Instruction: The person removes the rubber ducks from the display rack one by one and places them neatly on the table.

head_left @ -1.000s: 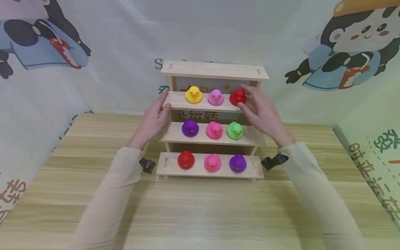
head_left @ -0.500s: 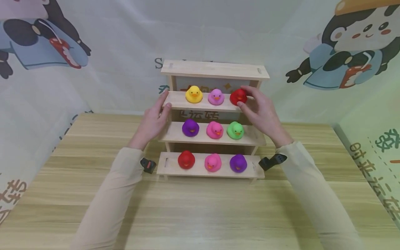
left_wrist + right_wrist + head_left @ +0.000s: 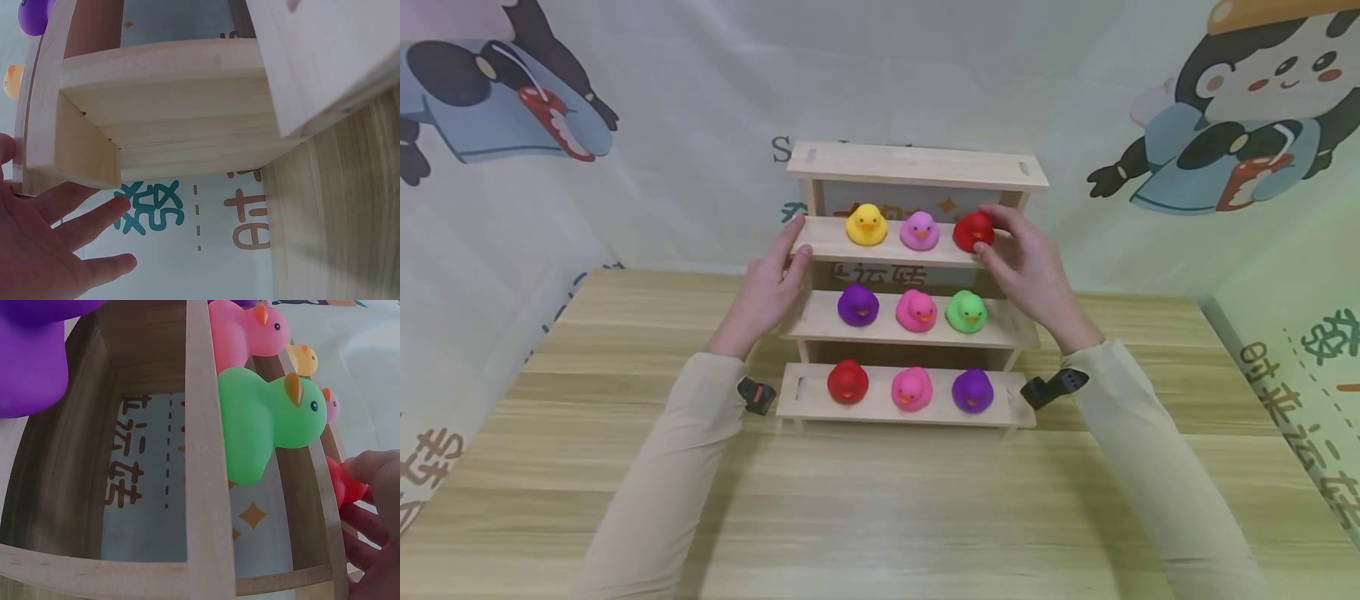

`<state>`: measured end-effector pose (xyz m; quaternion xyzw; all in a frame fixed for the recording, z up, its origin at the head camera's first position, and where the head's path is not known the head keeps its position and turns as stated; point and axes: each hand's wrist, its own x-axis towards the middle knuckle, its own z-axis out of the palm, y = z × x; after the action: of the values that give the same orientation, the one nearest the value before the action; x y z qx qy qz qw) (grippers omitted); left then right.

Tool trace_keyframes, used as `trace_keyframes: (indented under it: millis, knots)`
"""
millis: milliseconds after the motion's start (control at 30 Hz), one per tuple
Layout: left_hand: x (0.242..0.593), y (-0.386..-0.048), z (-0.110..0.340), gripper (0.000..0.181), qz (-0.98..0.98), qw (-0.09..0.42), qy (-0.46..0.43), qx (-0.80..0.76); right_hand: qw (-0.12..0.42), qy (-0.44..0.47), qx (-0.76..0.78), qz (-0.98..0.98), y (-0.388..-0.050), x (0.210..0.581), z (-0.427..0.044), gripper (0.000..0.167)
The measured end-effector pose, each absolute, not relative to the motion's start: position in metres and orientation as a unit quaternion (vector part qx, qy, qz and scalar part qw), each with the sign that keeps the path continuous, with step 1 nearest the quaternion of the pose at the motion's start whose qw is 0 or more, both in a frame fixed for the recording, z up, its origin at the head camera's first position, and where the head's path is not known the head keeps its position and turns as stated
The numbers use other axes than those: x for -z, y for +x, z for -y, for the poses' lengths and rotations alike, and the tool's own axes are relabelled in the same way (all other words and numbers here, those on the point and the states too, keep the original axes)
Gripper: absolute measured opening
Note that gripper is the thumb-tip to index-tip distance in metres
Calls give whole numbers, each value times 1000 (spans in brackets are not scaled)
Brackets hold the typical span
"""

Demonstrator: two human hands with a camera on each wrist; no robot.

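A broad, wood-grained worktop carries a four-tier stand of pale, bare wood. The stand looks light enough to shift, so working on its second shelf from the top calls for a braced frame and only gentle sideways force.

The left hand is at that shelf's left end, thumb by the front corner and index finger further back; the remaining fingers spread loosely, nearly straight, and it has hold of no duck. Light, even contact there should suffice — a hard push risks sliding everything. The right hand reaches in at the opposite end, thumb toward the front and index finger behind, narrowed to a pinch. Whether its lower fingers touch wood is hard to tell.

Within that pinch is a glossy red toy duck, at the right of the shelf's row, just beside a lilac-pink toy duck, with a bright yellow toy duck beyond. Keeping the body level seems wise — and any release is best made by opening thumb and finger straight apart, clear of the neighbour.
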<state>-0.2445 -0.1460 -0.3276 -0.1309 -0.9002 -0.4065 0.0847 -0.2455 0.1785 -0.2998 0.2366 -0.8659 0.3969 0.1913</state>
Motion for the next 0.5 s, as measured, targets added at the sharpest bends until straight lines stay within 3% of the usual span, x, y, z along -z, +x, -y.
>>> trace_keyframes:
  millis: [500]
  knots:
    - [326, -245, 144, 56, 900, 78, -135, 407, 210, 239, -395, 862, -245, 301, -182, 42]
